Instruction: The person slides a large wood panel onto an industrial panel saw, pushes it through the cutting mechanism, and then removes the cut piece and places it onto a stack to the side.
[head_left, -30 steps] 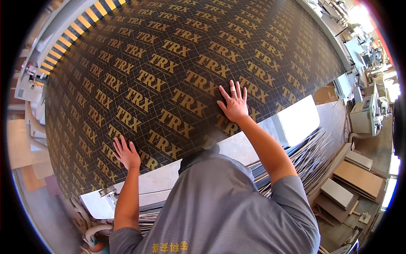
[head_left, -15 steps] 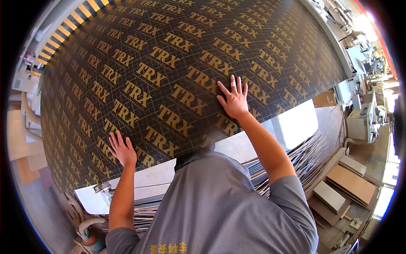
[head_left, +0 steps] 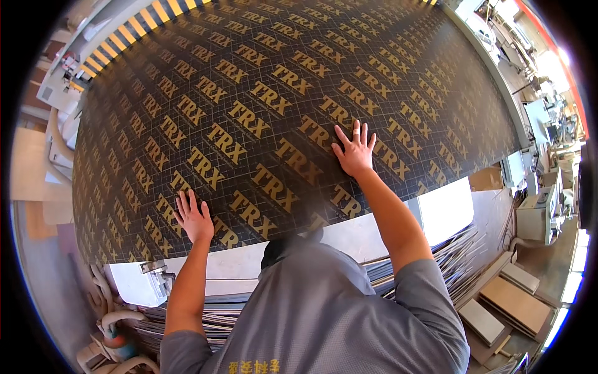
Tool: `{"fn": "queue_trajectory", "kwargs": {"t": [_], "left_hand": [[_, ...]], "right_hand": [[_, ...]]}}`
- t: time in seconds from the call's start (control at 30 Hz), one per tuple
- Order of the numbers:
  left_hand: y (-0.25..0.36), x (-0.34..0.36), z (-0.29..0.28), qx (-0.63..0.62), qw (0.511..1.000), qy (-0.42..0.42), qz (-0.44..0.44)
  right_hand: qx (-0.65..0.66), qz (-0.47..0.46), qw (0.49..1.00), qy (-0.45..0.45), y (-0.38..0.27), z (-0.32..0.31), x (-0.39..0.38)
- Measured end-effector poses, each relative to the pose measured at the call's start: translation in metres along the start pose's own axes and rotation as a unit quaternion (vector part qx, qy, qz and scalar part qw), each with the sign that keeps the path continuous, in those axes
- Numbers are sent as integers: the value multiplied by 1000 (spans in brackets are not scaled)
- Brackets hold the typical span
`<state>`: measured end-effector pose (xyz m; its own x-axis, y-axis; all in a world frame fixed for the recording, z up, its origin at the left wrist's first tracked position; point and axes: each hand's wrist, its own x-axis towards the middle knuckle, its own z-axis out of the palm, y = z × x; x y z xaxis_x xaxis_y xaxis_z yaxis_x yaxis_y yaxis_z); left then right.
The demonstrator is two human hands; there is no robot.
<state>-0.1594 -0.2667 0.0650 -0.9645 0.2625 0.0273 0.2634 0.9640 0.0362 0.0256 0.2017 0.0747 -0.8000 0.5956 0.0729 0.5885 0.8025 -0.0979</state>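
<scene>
A large dark board [head_left: 274, 140] printed all over with gold lettering and thin pale lines lies flat in front of me. My left hand [head_left: 194, 218] rests on it near the close edge, palm down and fingers stretched. Farther in and to the right, my right hand [head_left: 356, 153] presses flat on the same board with its fingers spread; a ring-like band shows on one finger. Neither hand grasps anything. The board hides most of the machine table beneath it.
Yellow-and-black striping [head_left: 131, 30] runs along the far left. White table plates [head_left: 445, 202] stick out below the board's near edge. Long thin strips [head_left: 445, 255] lie in a pile under it. Cut panels [head_left: 514, 305] are stacked at right, and hoses [head_left: 115, 336] coil at lower left.
In the picture, the board, both hands and the surroundings sit a little farther right and mostly lower. Both hands keep the same places on the board's print.
</scene>
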Motion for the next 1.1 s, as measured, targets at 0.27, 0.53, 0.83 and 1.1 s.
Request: {"fn": "queue_trajectory", "kwargs": {"t": [0.27, 0.53, 0.83, 1.1], "left_hand": [[-2, -3, -2, -3, 1000, -9, -4], [-6, -5, 0, -20, 1000, 19, 8], [-46, -45, -7, -76, 983, 27, 165], [-58, -63, -3, -133, 979, 84, 127]], "right_hand": [[-4, -6, 1000, -22, -1, 6, -14], [-12, -26, 1000, -10, 10, -5, -84], [15, 36, 999, -8, 15, -15, -148], [61, 68, 995, 25, 2, -15, -142]]}}
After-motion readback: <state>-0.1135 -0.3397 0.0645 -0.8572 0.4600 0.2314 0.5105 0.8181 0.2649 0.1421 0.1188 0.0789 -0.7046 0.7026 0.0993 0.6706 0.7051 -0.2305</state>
